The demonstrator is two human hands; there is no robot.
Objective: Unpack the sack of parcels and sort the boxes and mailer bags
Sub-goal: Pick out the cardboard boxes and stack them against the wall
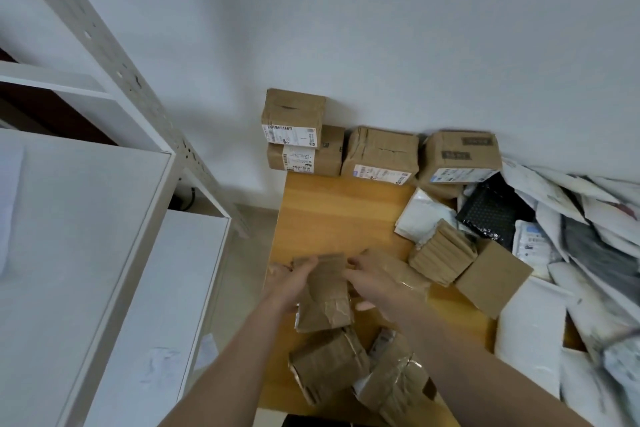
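My left hand (294,282) and right hand (384,284) both grasp the crumpled brown cardboard box (323,298). Risk: its torn lower flap may open and spill contents.

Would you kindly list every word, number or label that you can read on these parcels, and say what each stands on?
No text is legible.
Two stacked boxes: white barcode labels, too blurred to read.
Middle box: white label, too blurred.
Right box: dark stamps and a white label, blurred.
White mailer bag: label too small.
On the held box, no print shows.
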